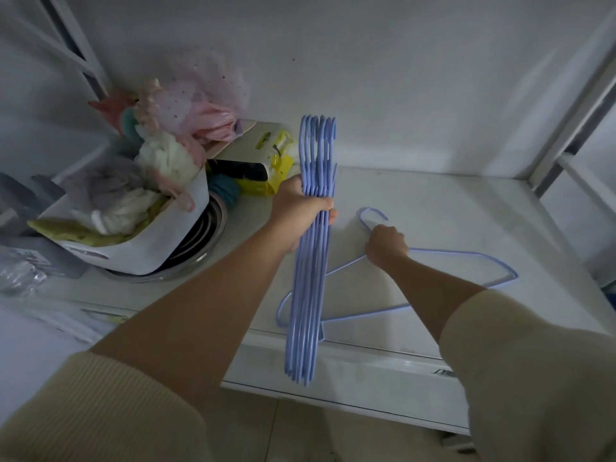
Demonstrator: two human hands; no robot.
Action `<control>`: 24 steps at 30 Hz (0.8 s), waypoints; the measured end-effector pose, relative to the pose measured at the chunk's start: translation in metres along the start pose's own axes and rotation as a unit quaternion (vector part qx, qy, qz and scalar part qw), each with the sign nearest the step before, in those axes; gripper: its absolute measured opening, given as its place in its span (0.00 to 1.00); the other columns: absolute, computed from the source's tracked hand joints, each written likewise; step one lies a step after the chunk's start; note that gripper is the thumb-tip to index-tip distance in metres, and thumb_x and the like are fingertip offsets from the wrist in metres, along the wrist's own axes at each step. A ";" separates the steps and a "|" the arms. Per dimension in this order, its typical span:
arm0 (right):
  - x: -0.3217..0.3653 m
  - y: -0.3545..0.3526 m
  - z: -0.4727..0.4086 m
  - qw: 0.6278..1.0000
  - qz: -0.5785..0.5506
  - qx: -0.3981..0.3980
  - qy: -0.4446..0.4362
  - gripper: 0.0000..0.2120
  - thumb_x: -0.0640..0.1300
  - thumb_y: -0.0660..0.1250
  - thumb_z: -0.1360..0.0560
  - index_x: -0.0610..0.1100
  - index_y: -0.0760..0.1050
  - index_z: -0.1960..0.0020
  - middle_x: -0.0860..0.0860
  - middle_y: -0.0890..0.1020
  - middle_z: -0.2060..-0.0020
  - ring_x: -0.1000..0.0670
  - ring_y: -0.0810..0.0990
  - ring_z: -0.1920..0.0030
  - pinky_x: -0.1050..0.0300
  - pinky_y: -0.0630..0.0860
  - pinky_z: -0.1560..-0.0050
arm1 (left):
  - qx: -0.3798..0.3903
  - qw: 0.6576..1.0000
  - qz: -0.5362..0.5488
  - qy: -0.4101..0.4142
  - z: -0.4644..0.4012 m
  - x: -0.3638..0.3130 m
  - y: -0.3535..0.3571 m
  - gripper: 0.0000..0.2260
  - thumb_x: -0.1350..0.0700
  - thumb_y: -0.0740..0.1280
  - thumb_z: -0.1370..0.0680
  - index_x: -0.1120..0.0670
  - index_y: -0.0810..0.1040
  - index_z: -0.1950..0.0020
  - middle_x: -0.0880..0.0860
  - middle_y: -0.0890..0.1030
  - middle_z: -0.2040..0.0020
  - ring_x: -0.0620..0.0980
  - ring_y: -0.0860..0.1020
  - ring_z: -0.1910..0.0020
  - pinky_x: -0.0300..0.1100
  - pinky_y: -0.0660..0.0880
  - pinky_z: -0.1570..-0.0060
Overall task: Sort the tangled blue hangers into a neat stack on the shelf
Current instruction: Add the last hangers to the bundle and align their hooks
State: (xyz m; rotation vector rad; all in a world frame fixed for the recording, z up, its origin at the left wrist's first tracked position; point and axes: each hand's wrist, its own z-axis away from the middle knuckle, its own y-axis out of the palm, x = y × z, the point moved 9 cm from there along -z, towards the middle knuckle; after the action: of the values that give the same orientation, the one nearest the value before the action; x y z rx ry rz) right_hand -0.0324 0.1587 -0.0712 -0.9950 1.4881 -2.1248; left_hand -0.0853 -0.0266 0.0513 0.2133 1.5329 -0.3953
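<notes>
My left hand (300, 210) grips a bundle of several blue hangers (308, 295), held edge-on and upright above the white shelf (450, 211), hooks pointing up. Their lower ends hang past the shelf's front edge. One single blue hanger (466, 253) lies flat on the shelf to the right of the bundle. My right hand (386, 246) is closed around its neck just below the hook. Part of this hanger's left corner is hidden behind the bundle.
A white bin (160, 235) stuffed with cloth and pink tulle sits on a metal bowl at the shelf's left. Behind it lie a yellow packet (276, 155) and dark items. Metal shelf posts (566, 105) rise at the right. The wall is close behind.
</notes>
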 end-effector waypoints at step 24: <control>0.006 -0.144 0.043 0.944 -0.186 -0.202 -0.180 0.06 0.32 0.52 0.22 0.42 0.61 0.55 0.35 0.77 0.57 0.39 0.73 0.60 0.52 0.62 0.62 | 0.080 0.995 -0.056 0.014 0.037 -0.039 0.046 0.08 0.68 0.69 0.26 0.60 0.77 0.48 0.56 0.81 0.60 0.50 0.82 0.68 0.40 0.82 0.68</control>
State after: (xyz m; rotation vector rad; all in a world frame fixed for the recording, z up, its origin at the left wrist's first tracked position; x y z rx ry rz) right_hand 0.0086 0.1812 0.0712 -1.8319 1.6741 -1.7437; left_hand -0.0328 0.0065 0.0861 0.2602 1.5451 -0.6075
